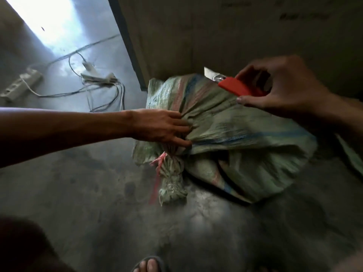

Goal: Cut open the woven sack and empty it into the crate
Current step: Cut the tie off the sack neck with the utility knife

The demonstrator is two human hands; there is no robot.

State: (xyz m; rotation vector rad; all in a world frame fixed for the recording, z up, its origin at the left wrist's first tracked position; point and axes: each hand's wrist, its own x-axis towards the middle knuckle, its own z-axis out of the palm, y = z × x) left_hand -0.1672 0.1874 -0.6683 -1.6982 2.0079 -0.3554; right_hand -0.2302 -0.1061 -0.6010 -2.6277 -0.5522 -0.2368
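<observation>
A pale green woven sack with red and blue stripes lies on the concrete floor. Its neck is bunched and tied with red string, pointing toward me. My left hand grips the gathered cloth just above the tie. Above the sack's far right side, my right hand holds a red utility knife, its blade end pointing left. The blade looks clear of the cloth. No crate is visible.
A large cardboard box stands right behind the sack. A power strip, an adapter and tangled cables lie on the floor at the left. My sandalled foot is at the bottom edge.
</observation>
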